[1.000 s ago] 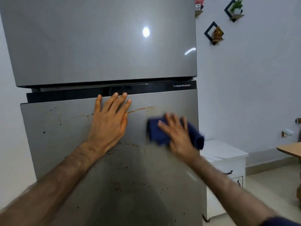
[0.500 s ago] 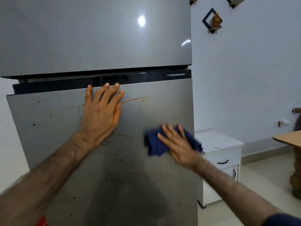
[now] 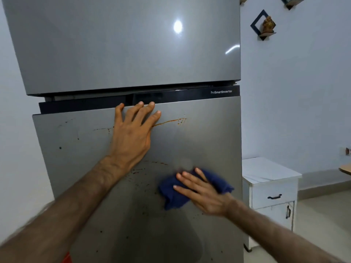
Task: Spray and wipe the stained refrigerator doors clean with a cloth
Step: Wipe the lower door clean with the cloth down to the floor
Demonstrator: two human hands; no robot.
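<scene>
A grey two-door refrigerator fills the view. Its upper door (image 3: 123,46) looks clean and glossy. The lower door (image 3: 205,141) carries orange-brown streaks (image 3: 171,121) near its top edge and several dark specks lower down. My left hand (image 3: 133,133) lies flat on the lower door, fingers spread, fingertips at its top edge. My right hand (image 3: 201,194) presses a dark blue cloth (image 3: 172,198) against the lower door with straight fingers, right of centre. No spray bottle is in view.
A white cabinet (image 3: 271,188) with a drawer and a small door stands right of the refrigerator. Small shelves with ornaments (image 3: 266,25) hang on the wall above it. A wooden table edge (image 3: 345,168) shows at the far right.
My right hand has slid the blue cloth downward over the lower door. My left hand stays flat on the door near its top edge.
</scene>
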